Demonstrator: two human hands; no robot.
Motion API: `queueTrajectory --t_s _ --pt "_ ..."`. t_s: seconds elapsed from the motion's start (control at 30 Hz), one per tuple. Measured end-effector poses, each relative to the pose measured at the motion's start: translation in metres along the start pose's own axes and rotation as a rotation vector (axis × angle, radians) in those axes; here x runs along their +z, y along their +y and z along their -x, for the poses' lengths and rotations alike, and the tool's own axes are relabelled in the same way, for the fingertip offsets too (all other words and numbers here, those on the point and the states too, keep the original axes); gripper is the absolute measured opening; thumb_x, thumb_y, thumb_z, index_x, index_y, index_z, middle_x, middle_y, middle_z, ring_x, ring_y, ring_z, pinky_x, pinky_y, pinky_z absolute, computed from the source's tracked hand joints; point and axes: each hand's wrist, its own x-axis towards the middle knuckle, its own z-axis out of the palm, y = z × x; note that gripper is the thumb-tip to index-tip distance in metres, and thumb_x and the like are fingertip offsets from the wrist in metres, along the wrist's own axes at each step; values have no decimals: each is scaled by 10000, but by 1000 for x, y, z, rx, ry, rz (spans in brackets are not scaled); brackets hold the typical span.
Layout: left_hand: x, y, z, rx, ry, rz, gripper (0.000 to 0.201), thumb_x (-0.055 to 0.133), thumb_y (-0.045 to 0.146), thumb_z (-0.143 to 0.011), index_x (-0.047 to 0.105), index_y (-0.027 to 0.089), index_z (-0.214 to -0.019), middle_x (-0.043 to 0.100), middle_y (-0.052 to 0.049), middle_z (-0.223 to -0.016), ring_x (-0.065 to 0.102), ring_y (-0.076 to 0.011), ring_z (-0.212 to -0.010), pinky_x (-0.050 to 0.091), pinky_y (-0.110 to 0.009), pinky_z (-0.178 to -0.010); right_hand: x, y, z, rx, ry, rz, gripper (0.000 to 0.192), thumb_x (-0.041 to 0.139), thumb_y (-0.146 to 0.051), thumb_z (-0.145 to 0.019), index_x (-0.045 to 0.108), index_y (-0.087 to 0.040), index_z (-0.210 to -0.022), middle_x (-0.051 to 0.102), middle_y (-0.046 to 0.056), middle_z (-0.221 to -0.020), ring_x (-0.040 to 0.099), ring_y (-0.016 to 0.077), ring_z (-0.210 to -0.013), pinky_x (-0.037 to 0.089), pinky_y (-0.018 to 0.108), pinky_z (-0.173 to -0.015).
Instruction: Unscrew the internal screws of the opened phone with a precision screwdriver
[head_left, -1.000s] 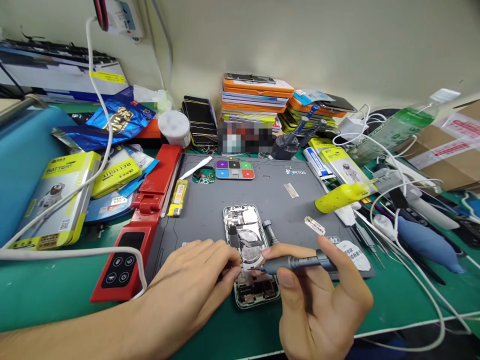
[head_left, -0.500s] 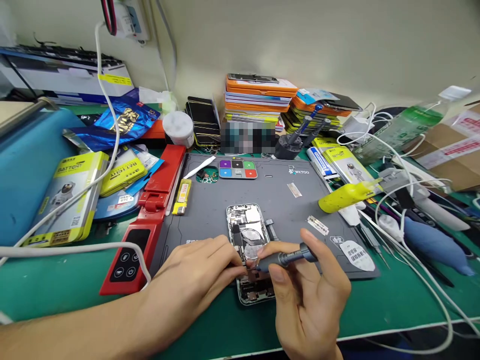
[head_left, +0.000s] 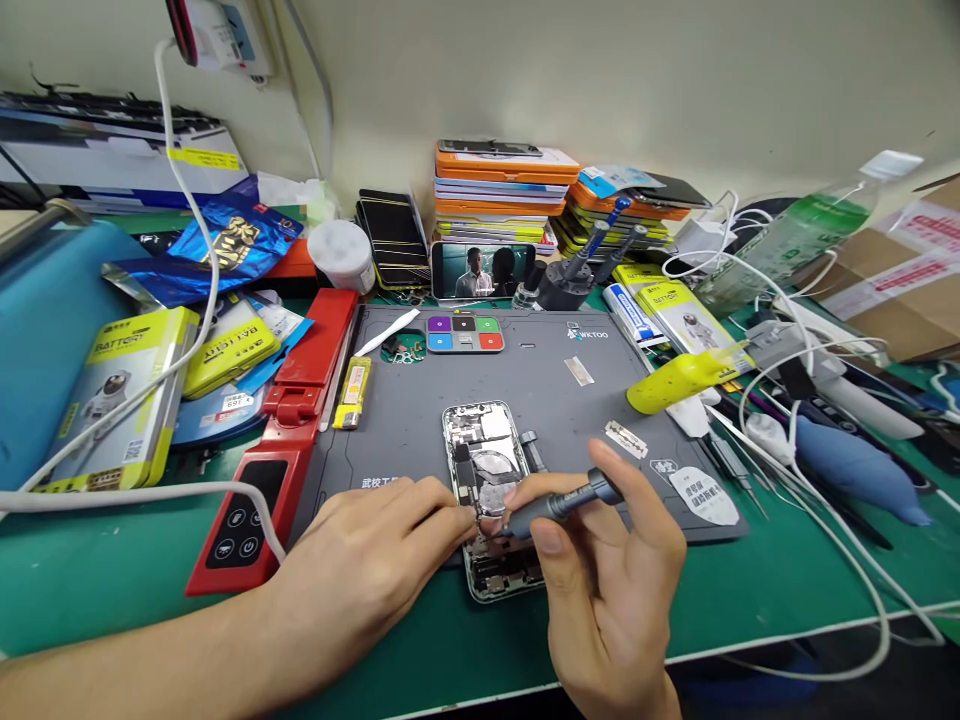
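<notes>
Phone [head_left: 491,470] with parts exposed, screwdriver [head_left: 551,512] angled at it from the right

From the left: red device [head_left: 277,445] with a button panel, along the edge of the grey mat [head_left: 397,430]; small yellow pack [head_left: 352,392] on the mat near it; your left hand [head_left: 375,560], fingers bunched over the phone's left edge, cannot tell whether they pinch anything; phone partly on the mat, its lower end past the mat's near edge; a second dark tool [head_left: 533,452] just beside its right side, partly hidden; your right hand [head_left: 611,585], pinching the screwdriver between thumb and fingers, index finger behind its capped end, tip contact cannot be made out; then a razor blade [head_left: 625,440] on the mat, yellow bottle [head_left: 671,385] beyond it
</notes>
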Motion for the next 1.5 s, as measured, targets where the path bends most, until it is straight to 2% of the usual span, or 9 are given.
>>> queueTrajectory --t_s 0.23,0.5,0.67,0.8,0.87,0.97,1.13,1.33,1.5 --pt "0 1 -1 14 46 -17 209 478 245 -1165 685 235 -1195 775 -11 -1018 714 -218 -750 453 -363 -611 0 -3 0 13 66 -63 673 536 6 -1018 406 -278 -1615 743 53 -1100 782 160 -937 721 300 -783" --pt "0 -1 -7 -142 -52 163 199 480 324 -1181 668 281 -1131 726 30 -1007 691 -193 -849 475 -327 -705 -2 -4 -2 19 126 -72 671 543 5 -1009 435 -304 -1594 752 38 -1079 774 151 -847 709 293 -716" --pt "1 3 -8 -133 -61 80 242 424 320 -1192 638 240 -1111 713 -7 -997 685 -224 -868 484 -344 -717 -1 -5 1 12 156 -68 642 545 -26 -1019 438 -307 -1585 760 32 -1076 765 158 -790 689 321 -660" --pt "-11 4 -13 -118 -9 -4 287 389 323 -1201 642 231 -1102 715 -9 -976 694 -214 -836 482 -343 -703 -2 -6 1 10 162 -47 654 547 -14 -1013 437 -307 -1587 766 35 -1066 770 163 -812 687 311 -651" --pt "-22 -1 -17 -98 12 -175 320 385 320 -1199 664 214 -1084 718 -24 -950 709 -234 -816 471 -363 -684 -3 -6 0 8 169 -33 657 554 -8 -1009 438 -300 -1586 768 38 -1061 771 164 -818 683 305 -643" --pt "-34 -18 -22 -130 -29 -369 371 383 326 -1191 697 189 -1048 727 -53 -928 730 -270 -805 470 -379 -655 -3 -6 0 11 171 -47 649 557 1 -1007 451 -288 -1579 771 49 -1056 782 174 -842 693 303 -632" --pt "-37 -47 -29 -226 -127 -362 254 517 303 -1143 719 185 -1044 749 -64 -966 748 -292 -828 504 -372 -641 -2 -6 2 29 186 -51 620 563 -27 -1014 459 -284 -1568 765 48 -1045 777 179 -837 698 309 -602" --pt "-38 -57 -33 -246 -122 -311 201 601 293 -1107 737 196 -995 755 -48 -1026 757 -263 -855 528 -340 -652 -1 -4 1 22 179 -36 629 570 -32 -1010 451 -283 -1573 766 39 -1024 749 168 -813 687 307 -612" --pt "-41 -65 -34 -221 -89 -289 245 565 277 -1127 777 202 -1031 785 -35 -1014 759 -251 -870 538 -332 -686 0 -6 -5 16 203 -39 597 567 -29 -1010 497 -273 -1549 770 37 -997 766 171 -838 686 269 -607"
